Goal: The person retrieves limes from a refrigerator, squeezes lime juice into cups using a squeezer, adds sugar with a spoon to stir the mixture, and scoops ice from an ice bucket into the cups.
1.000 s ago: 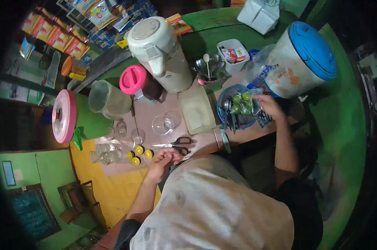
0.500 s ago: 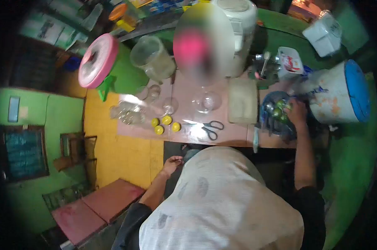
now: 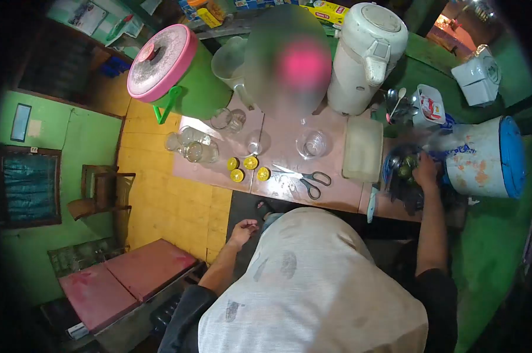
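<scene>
My right hand (image 3: 425,173) reaches into a blue basket (image 3: 391,166) holding green limes (image 3: 405,171) at the right end of the pink counter (image 3: 278,176); whether it grips a lime I cannot tell. My left hand (image 3: 243,229) hangs below the counter's front edge with fingers loosely curled and nothing in it. Black-handled scissors (image 3: 306,177) lie on the counter just above that hand, beside three yellow lids (image 3: 246,167). An empty glass (image 3: 312,143) stands behind the scissors.
A white thermos pot (image 3: 366,56), a clear pitcher (image 3: 230,63), a pink-lidded green jug (image 3: 172,73), a lidded plastic box (image 3: 363,149) and a white bucket with a blue lid (image 3: 484,156) crowd the counter. Several upturned jars (image 3: 192,147) stand at the left. Pink benches (image 3: 125,282) sit on the floor.
The view has swung so the counter now sits further right and up. My left hand dropped from the counter edge near the scissors to below it. My right hand stays at the lime basket.
</scene>
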### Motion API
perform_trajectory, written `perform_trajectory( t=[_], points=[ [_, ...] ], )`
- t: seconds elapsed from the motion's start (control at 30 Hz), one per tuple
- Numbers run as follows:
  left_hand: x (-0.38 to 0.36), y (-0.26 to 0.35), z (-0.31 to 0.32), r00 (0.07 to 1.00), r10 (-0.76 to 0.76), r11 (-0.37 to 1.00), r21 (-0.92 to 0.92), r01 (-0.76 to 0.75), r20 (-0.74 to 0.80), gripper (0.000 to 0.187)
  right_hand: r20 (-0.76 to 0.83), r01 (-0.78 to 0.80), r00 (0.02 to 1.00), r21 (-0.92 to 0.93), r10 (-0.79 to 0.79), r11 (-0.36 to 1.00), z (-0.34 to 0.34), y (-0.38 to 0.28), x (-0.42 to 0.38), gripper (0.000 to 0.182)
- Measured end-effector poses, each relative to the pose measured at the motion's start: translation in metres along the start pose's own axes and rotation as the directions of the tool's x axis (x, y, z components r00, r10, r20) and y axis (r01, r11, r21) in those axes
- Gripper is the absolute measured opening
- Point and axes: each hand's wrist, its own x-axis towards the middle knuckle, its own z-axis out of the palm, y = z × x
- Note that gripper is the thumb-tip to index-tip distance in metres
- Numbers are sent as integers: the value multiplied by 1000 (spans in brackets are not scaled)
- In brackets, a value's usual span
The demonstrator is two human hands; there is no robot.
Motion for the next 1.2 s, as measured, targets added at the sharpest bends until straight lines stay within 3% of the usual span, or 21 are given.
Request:
perform_trajectory(
  t=[0.17,0.23,0.37,0.43,0.47,0.5,0.53,0.6,0.67,0.73,0.8,0.83,0.87,0.9,0.93,1.0,1.07,1.1,1.13,1.17,1.2],
  points=[
    [3,-4,-18,998,48,998,28,-49,31,21,-13,60,998,-49,-61,997,-8,-2,-1,42],
    [0,-5,-28,1000,17,1000,16,-16,-21,21,-135,143,982,83,-131,986,-11,3,-2,33],
    [3,-12,-47,995,101,994,49,-102,12,13,-388,147,921,292,-24,945,3,45,1,28],
    [12,-30,-65,995,93,992,-94,-89,36,14,-300,-103,916,466,267,879,-12,41,-10,29],
    [15,-31,-65,995,88,983,-167,-81,38,14,-308,-116,909,462,282,879,-15,36,-12,29],
    [17,-34,-65,996,84,968,-238,-72,40,15,-168,-125,965,378,200,917,-14,30,-14,28],
    [16,-30,-66,995,57,994,-103,-49,77,16,-11,-118,992,297,127,948,-16,18,-18,28],
    [15,-21,-66,994,28,999,43,-33,110,18,-143,-108,981,157,131,982,-21,-17,-32,28],
    [18,-15,-63,995,3,999,-36,0,104,17,-268,-105,958,13,105,994,-15,-22,-31,28],
    [37,-20,-61,986,40,989,-149,-16,162,17,-209,-152,965,56,160,987,4,-10,-11,28],
    [47,-27,-68,982,119,993,-35,-115,148,18,-130,-121,982,147,140,982,11,9,3,28],
    [46,-17,-56,985,154,970,176,-165,75,18,-148,-117,976,276,162,954,11,22,4,27],
    [12,29,-27,995,95,985,139,-99,34,18,-154,-103,972,399,177,911,6,26,0,26],
    [19,25,-29,989,147,948,281,-147,23,15,-279,-27,945,453,171,891,-12,10,-10,24],
    [62,-25,-56,966,239,964,-140,-224,97,13,-396,41,899,497,184,867,-35,-1,-24,21],
    [3,40,-7,971,240,939,256,-232,-3,12,-365,60,891,685,271,726,-60,-28,-40,17],
    [4,24,-11,978,208,972,108,-209,14,11,-283,116,951,697,123,707,-99,-89,-75,13],
    [11,12,-13,981,188,982,-36,-186,53,11,-218,183,976,816,-1,549,-106,-123,-88,12],
    [18,-6,-21,981,178,984,-35,-176,77,11,-131,217,972,812,-194,541,-96,-141,-98,12],
    [24,-24,-31,986,125,992,-19,-124,107,11,52,281,876,752,-479,596,-93,-156,-101,15],
    [20,-15,-33,966,63,967,-253,3,250,11,226,243,774,756,-592,607,-82,-179,-110,19]
  ],
)
